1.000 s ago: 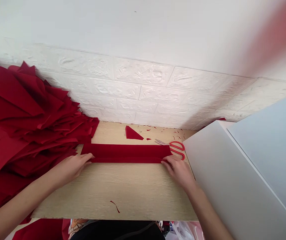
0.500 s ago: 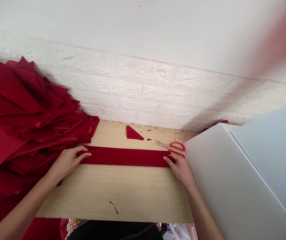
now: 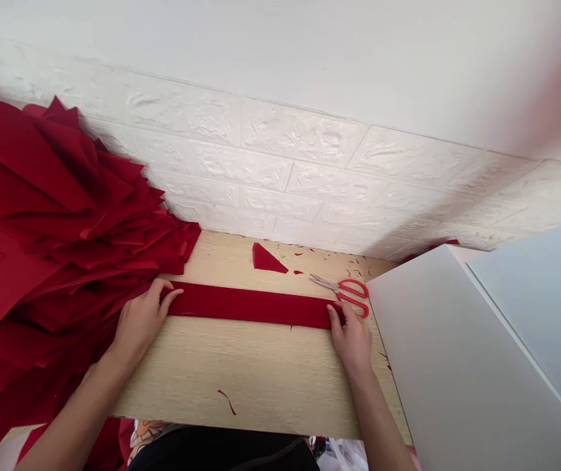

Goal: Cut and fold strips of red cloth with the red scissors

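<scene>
Now, head view. Item: red strip [image 3: 251, 305], flat across the wooden table [image 3: 261, 379], narrower than a second ago, apparently folded lengthwise. Left hand [image 3: 139, 320], right hand [image 3: 354, 335]: fingers closed on its ends. Scissors [image 3: 346, 292] just beside the right hand.

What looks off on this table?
Only cutting litter: a red triangle scrap and tiny snippets by the wall near the scissors, one sliver near the table's front edge. The red sheet pile sprawls unevenly at left. The red strip, held by left hand and right hand, lies straight.
</scene>
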The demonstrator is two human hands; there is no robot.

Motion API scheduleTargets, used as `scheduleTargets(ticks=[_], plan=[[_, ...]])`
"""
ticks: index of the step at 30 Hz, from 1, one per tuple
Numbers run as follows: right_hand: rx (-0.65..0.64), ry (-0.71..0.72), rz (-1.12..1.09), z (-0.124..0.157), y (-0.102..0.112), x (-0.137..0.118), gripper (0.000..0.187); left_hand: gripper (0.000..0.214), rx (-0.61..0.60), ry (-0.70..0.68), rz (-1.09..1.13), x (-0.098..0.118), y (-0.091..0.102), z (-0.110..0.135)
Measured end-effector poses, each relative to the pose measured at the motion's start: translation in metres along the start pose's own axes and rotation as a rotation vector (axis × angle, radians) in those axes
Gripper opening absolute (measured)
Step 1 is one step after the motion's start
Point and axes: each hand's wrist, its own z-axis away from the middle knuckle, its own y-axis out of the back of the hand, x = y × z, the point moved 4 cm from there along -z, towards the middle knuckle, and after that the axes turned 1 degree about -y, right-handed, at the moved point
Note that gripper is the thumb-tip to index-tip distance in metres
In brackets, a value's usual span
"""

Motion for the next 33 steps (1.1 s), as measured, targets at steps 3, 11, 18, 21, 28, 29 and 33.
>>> scheduleTargets(ticks=[3, 11, 18, 21, 28, 29, 33], plan=[[0.026, 0.008, 0.034, 0.003, 0.000, -0.002, 0.058, 0.031, -0.055, -0.011, -0.096, 0.003, 0.001, -0.004], [0.018, -0.049, 0.125, 0.003, -0.001, -0.004, 0.040, 0.032, -0.006, -0.028, -0.127, 0.003, -0.006, -0.008], [-0.060, -0.132, 0.074, -0.002, -0.004, 0.002, 0.035, 0.037, 0.126, -0.131, -0.141, -0.001, -0.008, -0.013], [-0.106, -0.195, 0.055, -0.006, -0.003, 0.003, 0.033, 0.041, 0.159, -0.183, -0.182, 0.001, -0.007, -0.014], [-0.166, -0.277, 0.051, -0.012, -0.001, 0.003, 0.031, 0.046, 0.143, -0.096, -0.282, 0.004, -0.006, -0.013], [-0.166, -0.285, 0.058, -0.013, -0.001, 0.003, 0.031, 0.047, 0.127, -0.058, -0.292, 0.004, -0.006, -0.012], [-0.151, -0.299, 0.065, -0.013, -0.001, 0.002, 0.032, 0.049, 0.108, 0.051, -0.329, 0.005, -0.004, -0.007]])
